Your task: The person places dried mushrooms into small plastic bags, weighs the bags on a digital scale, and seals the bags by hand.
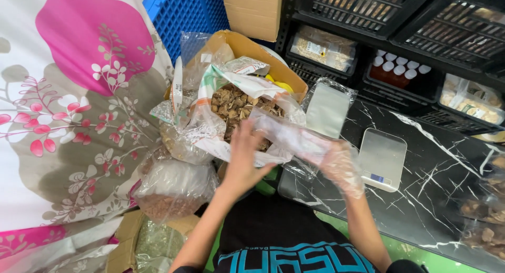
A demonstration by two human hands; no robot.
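Note:
My left hand point(245, 152) is bare and pinches the edge of a thin clear plastic glove point(294, 139) that stretches across to my right hand. My right hand point(342, 167) is inside the glove, fingers spread. Both hands hover just in front of a large open plastic bag point(210, 131) filled with dried brown mushroom-like pieces point(236, 105). The bag sits in a cardboard box point(247, 46).
A small digital scale point(381, 160) and an empty clear pouch point(327, 110) lie on the black marble-pattern counter point(436, 189). Another bag of brown grains point(171, 191) sits lower left. Black crates point(368, 10) with packets and red-capped jars stand behind. A floral cloth point(68, 104) hangs left.

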